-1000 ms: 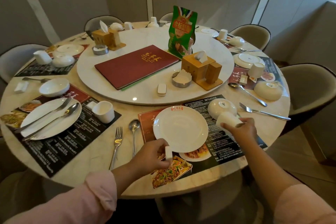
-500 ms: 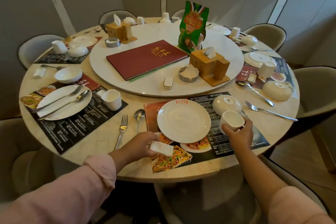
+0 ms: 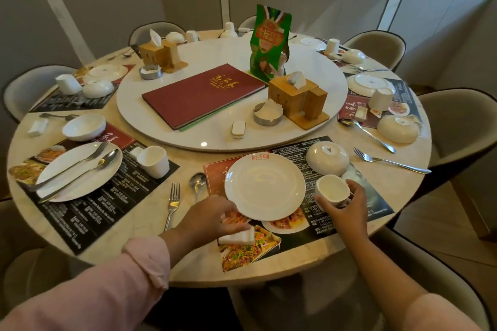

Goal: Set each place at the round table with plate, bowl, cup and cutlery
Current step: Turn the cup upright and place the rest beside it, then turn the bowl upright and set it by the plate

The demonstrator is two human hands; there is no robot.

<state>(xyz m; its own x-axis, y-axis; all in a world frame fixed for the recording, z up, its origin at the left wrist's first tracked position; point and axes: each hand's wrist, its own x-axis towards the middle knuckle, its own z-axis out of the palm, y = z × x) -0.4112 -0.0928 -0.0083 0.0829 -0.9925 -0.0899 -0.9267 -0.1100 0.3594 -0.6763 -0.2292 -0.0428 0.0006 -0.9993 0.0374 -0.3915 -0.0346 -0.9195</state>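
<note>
Our right hand (image 3: 347, 213) grips white ceramic cup (image 3: 332, 191), three o'clock of round white plate (image 3: 265, 188); left fingers (image 3: 227, 224) hold white rectangular block (image 3: 238, 237), six o'clock.

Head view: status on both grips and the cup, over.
Left grip holds white rest near plate. Right grip holds cup upright. Upturned bowl close behind cup.

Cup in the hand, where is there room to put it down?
Free: the placemat right of the cup, below the upturned bowl. Also bare marble between the right fork and the table edge. Crowded: in front of the plate, where the left hand holds a small white block.
</note>
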